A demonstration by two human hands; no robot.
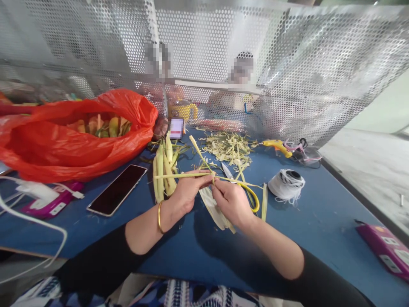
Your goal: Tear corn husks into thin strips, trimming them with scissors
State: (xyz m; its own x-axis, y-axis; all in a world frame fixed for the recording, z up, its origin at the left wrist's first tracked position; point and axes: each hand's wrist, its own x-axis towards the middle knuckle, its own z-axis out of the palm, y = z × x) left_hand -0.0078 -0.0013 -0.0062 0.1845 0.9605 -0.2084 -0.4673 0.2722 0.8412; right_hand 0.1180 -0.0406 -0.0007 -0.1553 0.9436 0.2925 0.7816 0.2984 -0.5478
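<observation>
Over the middle of the blue table, my left hand (pixel 188 189) pinches crossed strips of pale green-yellow husk (pixel 172 175), which look like corn husk. My right hand (pixel 233 202) has its fingers closed on the same strips where they cross, close against the left fingertips. One strip sticks out to the left, one points up and away, and one runs to the right. Beneath my hands lies a wide, pale husk piece (pixel 212 207). Scissors with yellow handles (pixel 255 200) rest just behind my right hand, partly hidden by it. A narrow husk strip (pixel 264 202) lies to their right.
Left: red plastic bag (pixel 64 157), phone (pixel 117 189), purple power strip (pixel 54 209), husk bundle (pixel 159 175). Behind: husk scraps (pixel 228 147), yellow glue gun (pixel 277 147). Right: white thread spool (pixel 286 187), purple power strip (pixel 386 249). People sit beyond a perforated screen (pixel 198 42).
</observation>
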